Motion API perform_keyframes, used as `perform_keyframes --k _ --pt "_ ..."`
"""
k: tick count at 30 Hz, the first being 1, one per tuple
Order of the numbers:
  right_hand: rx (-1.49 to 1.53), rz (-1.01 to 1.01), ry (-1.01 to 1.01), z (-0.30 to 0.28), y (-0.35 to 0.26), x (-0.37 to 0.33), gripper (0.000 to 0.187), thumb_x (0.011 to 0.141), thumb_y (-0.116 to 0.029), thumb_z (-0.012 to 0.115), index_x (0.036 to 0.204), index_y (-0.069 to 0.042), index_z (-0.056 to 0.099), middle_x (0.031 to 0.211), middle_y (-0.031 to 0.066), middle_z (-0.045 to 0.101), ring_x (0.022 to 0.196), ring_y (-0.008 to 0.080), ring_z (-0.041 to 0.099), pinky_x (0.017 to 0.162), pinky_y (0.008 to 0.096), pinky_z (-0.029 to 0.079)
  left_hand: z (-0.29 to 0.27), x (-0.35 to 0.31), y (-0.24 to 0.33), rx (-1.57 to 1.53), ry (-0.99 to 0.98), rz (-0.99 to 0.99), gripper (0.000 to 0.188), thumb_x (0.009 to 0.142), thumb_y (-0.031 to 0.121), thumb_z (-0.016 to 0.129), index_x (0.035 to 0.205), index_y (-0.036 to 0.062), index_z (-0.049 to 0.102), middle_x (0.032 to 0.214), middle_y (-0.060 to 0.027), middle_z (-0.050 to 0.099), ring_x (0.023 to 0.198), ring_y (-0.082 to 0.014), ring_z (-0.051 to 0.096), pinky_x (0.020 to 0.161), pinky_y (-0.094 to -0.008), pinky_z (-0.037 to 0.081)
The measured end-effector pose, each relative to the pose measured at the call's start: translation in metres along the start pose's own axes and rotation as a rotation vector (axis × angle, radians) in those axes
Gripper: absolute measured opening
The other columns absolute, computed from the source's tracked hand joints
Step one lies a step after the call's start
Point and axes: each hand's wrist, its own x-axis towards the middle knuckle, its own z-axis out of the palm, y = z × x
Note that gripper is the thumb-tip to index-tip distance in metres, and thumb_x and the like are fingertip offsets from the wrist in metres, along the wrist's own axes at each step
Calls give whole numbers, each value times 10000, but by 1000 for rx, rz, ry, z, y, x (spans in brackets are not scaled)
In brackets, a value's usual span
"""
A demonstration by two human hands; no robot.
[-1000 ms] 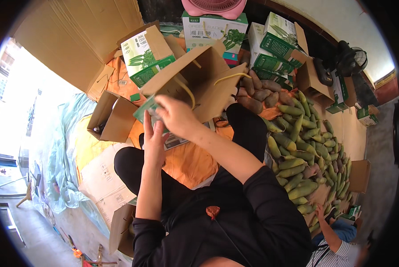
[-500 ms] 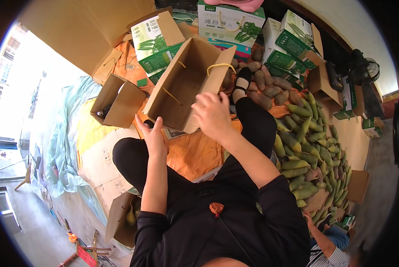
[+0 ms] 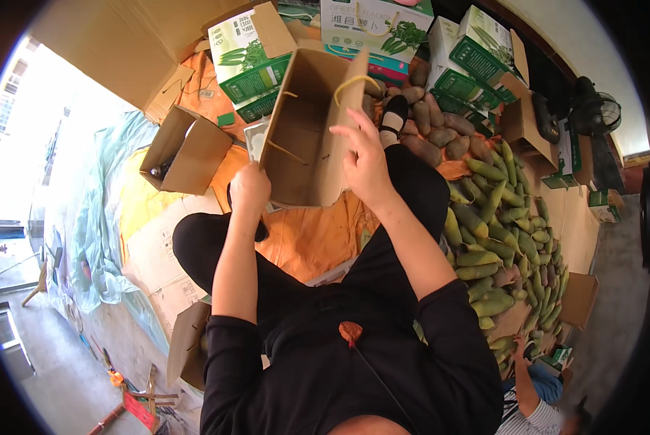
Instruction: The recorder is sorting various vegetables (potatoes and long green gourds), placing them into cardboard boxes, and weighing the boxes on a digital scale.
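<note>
An open cardboard box (image 3: 303, 123) stands tilted between my hands, its bare brown inside facing up toward me. Yellow cord shows inside it, and a yellow cord handle (image 3: 350, 81) loops over its right wall. My left hand (image 3: 251, 190) is closed on the near end of the left wall, fingers wrapped round the edge. At the right wall is my right hand (image 3: 365, 159), its fingers apart and the index finger stretched toward the cardboard; it grips nothing that I can see.
Green radishes (image 3: 510, 232) lie heaped at the right, with reddish-brown roots (image 3: 441, 134) beyond my foot. Printed green-and-white cartons (image 3: 249, 61) stand at the back. A smaller open box (image 3: 187, 156) sits at the left. Another person's arm (image 3: 526, 384) shows at the lower right.
My left hand has gone from spread fingers to a grip on the box's left wall. The box has turned more upright and shifted slightly; my right hand has moved right along its wall.
</note>
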Motion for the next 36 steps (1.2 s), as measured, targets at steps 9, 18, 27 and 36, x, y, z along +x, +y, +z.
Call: perform_keyframes --k 9,18,27,36 --pt "394 -153 -351 -11 -40 65 386 747 89 490 1061 -95 616 1282 83 489 974 185 562 737 235 446 53 -99 5 -1016 194 -281 256 868 37 507 1103 -16 594 889 -145 638 823 -204 614 731 -317 464" --pt "-22 149 -381 -9 25 85 408 793 1 555 1197 -47 540 1119 127 616 990 260 621 848 334 486 70 -98 36 -1175 -61 65 522 864 0 535 1357 67 377 1305 -114 428 1193 -189 449 828 -262 484" --pt "-289 174 -280 -9 36 67 261 850 -135 543 1099 -87 603 934 138 658 872 302 624 755 357 477 -22 -5 0 279 214 419 655 705 -75 540 1307 177 477 1413 -92 366 1319 -369 298 1074 -522 250" --pt "4 146 -132 -33 52 65 237 826 -127 591 1060 -115 629 883 91 668 797 219 646 709 312 497 -9 51 -8 318 200 716 95 686 164 706 738 109 649 805 -36 549 849 -229 563 872 -374 443"
